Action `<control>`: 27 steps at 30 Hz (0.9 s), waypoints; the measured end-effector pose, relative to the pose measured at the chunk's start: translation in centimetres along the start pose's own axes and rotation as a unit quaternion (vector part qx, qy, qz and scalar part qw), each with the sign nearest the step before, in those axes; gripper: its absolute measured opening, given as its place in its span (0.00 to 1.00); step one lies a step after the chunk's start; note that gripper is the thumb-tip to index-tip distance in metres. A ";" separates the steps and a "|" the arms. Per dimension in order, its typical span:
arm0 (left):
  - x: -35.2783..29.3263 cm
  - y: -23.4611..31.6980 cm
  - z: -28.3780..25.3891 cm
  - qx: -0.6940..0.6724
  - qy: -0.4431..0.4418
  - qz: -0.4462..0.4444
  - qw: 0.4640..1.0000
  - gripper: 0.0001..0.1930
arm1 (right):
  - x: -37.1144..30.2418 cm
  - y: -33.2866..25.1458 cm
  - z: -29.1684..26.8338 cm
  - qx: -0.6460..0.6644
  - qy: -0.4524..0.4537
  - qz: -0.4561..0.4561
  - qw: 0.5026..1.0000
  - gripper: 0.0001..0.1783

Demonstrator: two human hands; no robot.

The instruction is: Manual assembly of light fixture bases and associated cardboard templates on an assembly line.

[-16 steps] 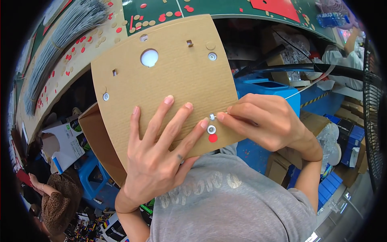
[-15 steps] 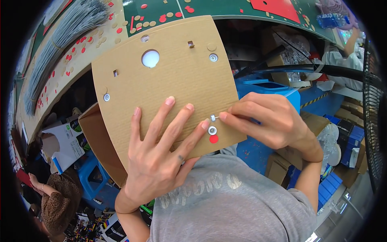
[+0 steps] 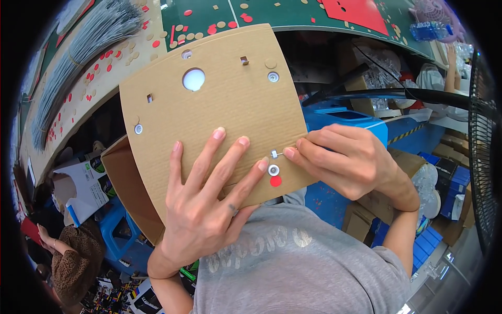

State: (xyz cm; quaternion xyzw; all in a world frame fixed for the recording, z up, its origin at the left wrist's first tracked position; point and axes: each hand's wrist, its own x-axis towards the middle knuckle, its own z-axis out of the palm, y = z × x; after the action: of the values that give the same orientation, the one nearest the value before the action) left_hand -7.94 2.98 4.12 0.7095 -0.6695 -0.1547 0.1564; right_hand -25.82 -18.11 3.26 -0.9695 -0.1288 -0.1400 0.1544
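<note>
A brown cardboard panel [image 3: 219,104] lies in front of me, with a large round hole, small square slots and white round fittings seen through it. My left hand [image 3: 209,193] is spread flat on its lower part, fingers apart. The index fingertip rests beside a small slot [image 3: 273,154] at the lower right. From that slot a thin wire tie [image 3: 281,153] runs to my right hand [image 3: 350,162], whose thumb and index finger pinch its end. Just below the slot sit a white round fitting [image 3: 273,170] and a red paper disc [image 3: 275,181].
A bundle of grey wire ties [image 3: 86,57] lies on the table at the far left, among scattered red and brown discs. A red sheet [image 3: 355,14] is at the back right. A black fan [image 3: 481,152] stands at the right edge. Another person [image 3: 78,256] is at lower left.
The panel's far edge has tipped slightly toward me. My right hand has shifted slightly, still pinching the wire tie; my left hand stays almost where it was.
</note>
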 end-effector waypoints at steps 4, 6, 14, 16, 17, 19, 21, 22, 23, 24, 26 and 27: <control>-0.1 0.3 0.0 0.004 -0.012 -0.009 1.000 0.33 | -0.2 0.1 -0.9 0.028 -0.032 0.035 0.998 0.24; 0.0 0.4 0.0 0.007 -0.011 -0.006 1.000 0.33 | -0.2 0.1 -0.8 0.029 -0.024 0.034 0.999 0.23; -0.2 0.2 -0.1 -0.014 -0.008 0.001 1.000 0.34 | 0.2 -0.5 0.5 0.003 0.019 -0.018 1.000 0.23; -0.1 0.2 -0.2 -0.027 -0.008 0.004 1.000 0.33 | 0.4 -0.8 0.3 0.010 -0.007 -0.029 1.000 0.23; 0.0 0.2 -0.2 -0.026 -0.009 0.004 1.000 0.33 | 0.5 -0.8 0.4 0.011 -0.006 -0.028 1.000 0.23; 0.2 0.0 -0.2 -0.030 0.004 -0.001 1.000 0.33 | 0.8 -0.9 0.5 -0.020 0.004 -0.031 0.999 0.22; -0.2 -0.1 -0.1 -0.038 0.007 -0.009 0.999 0.32 | 0.9 -0.3 -0.2 0.008 -0.013 -0.016 1.000 0.22; -0.3 -0.3 -0.1 -0.049 0.010 -0.016 0.999 0.32 | 0.9 0.3 -0.4 0.026 -0.016 -0.010 0.999 0.22; -0.3 -0.4 -0.1 -0.049 0.010 -0.017 0.999 0.32 | 0.7 0.7 -0.7 0.044 -0.022 -0.004 0.999 0.23; -0.2 -0.6 -0.1 -0.056 0.012 -0.005 0.998 0.34 | 0.3 0.8 -0.7 0.044 -0.014 0.012 0.999 0.23; -0.2 -0.6 0.0 -0.062 0.012 0.009 0.998 0.35 | 0.5 0.0 0.0 0.032 0.007 0.007 0.999 0.24; -0.1 -0.4 0.1 -0.073 0.023 -0.005 0.997 0.35 | 0.8 -0.5 0.3 0.019 0.026 0.004 0.999 0.24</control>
State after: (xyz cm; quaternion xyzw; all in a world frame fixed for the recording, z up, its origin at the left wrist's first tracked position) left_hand -7.63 3.09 3.91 0.7031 -0.6490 -0.1877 0.2220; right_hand -25.16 -17.39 3.33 -0.9629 -0.1236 -0.1624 0.1768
